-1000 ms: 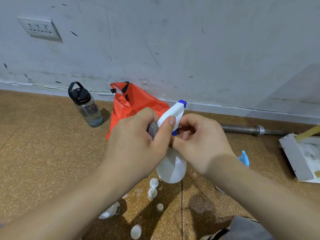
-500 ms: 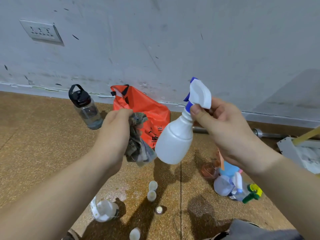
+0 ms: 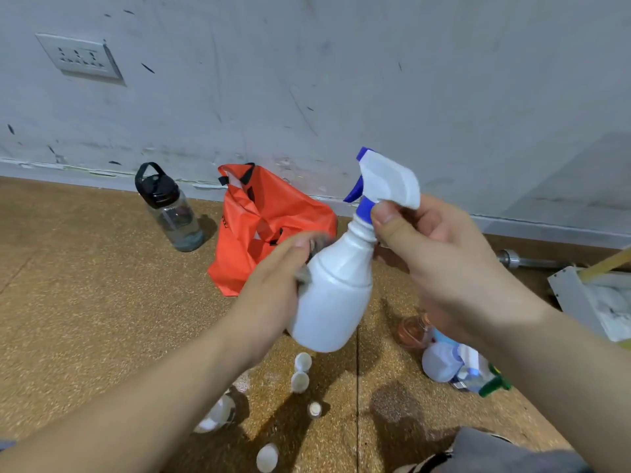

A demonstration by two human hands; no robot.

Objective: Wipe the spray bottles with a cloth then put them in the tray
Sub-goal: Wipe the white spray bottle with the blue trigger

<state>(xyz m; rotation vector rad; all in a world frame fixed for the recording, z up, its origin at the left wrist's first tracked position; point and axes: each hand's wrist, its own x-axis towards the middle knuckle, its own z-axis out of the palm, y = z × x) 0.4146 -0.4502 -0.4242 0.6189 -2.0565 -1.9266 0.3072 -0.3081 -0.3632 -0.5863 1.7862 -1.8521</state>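
Right hand [image 3: 444, 268] pinched the white spray bottle [image 3: 336, 295] by its neck, aloft above the floor [image 3: 85, 302]; left hand [image 3: 273, 295] had brought its gripped cloth [image 3: 311, 246] back against the body, so wiping resumed.

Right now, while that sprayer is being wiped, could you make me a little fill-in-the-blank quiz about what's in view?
1. The right hand pinches the spray bottle just under its trigger head, by the ____ collar.
2. The left hand holds a cloth against the bottle's ____ body.
3. The clear water bottle standing by the wall has a ____ lid.
Missing words: blue; white; black.
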